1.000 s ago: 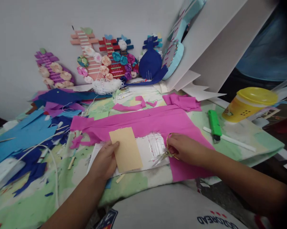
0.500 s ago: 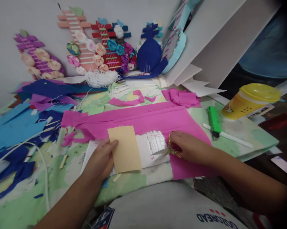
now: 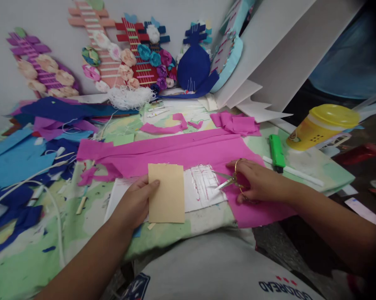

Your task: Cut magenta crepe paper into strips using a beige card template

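- The left hand (image 3: 140,201) is clamped on a tan, rectangular card (image 3: 166,193), thumb on the upper face at the card's left edge.
- The card's long axis runs away from the person, near and far edges being the short ones. It is over the left part of a white board (image 3: 189,203); whether the two touch cannot be told.
- The right hand (image 3: 250,181) is closed around a pair of metal scissors with gold-coloured loop handles (image 3: 234,178), fingers at the loops.
- The scissors' long axis runs crosswise, roughly square to the card's. Blades are parted and point left toward the card, well apart from it; handles are at the right.
- The blade tips are at the right part of the board, beside a patch of glossy criss-cross lines (image 3: 202,183). Contact with the board cannot be confirmed.
- The board's long axis runs left to right. Bright pink crepe-like material (image 3: 175,151) spreads beyond it and to its right.
- A green plastic lighter (image 3: 277,152) lies right of the pink material, its long axis running away from the person, across a thin white strip (image 3: 303,176).
- A yellow-lidded cup (image 3: 322,127) stands near the lighter, on the green-and-white covered surface (image 3: 94,225).
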The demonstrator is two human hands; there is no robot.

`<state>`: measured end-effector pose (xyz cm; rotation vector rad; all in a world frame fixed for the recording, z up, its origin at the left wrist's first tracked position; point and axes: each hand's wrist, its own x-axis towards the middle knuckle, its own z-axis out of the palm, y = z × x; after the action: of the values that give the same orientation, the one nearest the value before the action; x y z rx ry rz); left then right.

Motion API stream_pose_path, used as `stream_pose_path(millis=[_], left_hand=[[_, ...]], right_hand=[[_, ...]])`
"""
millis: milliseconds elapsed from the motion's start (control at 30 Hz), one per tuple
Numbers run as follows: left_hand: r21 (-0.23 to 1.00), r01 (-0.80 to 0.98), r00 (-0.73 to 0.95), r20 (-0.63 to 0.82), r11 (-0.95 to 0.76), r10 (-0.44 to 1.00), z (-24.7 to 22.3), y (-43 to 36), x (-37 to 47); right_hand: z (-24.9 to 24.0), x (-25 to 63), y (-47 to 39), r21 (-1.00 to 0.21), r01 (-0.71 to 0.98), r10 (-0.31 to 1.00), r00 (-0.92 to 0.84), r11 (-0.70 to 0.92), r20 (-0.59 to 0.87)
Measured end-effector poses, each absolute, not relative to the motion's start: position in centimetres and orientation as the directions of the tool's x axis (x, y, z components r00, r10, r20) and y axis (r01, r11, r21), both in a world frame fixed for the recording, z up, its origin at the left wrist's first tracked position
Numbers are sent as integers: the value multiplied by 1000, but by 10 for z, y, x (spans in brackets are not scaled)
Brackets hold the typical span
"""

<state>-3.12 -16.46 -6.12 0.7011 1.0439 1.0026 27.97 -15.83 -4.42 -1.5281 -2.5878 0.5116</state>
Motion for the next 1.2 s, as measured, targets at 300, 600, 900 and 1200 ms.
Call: stream_pose_path(millis=[300, 600, 900, 1200], left_hand=[[863, -343, 144, -343, 372, 928, -63, -164, -31], [868, -324, 173, -338, 377, 925, -64, -167, -33], [891, -261, 248, -311, 372, 918, -65, -167, -37], [872, -291, 278, -317, 394, 907, -62, -167, -40]], right_hand=[[-13, 279, -177, 19, 933, 917, -349, 359, -192], [16, 266, -185, 351, 821, 866, -305, 450, -396], [48, 216, -156, 512, 639, 798, -291, 573, -528], [37, 221, -150, 549, 610, 800, -267, 571, -536]])
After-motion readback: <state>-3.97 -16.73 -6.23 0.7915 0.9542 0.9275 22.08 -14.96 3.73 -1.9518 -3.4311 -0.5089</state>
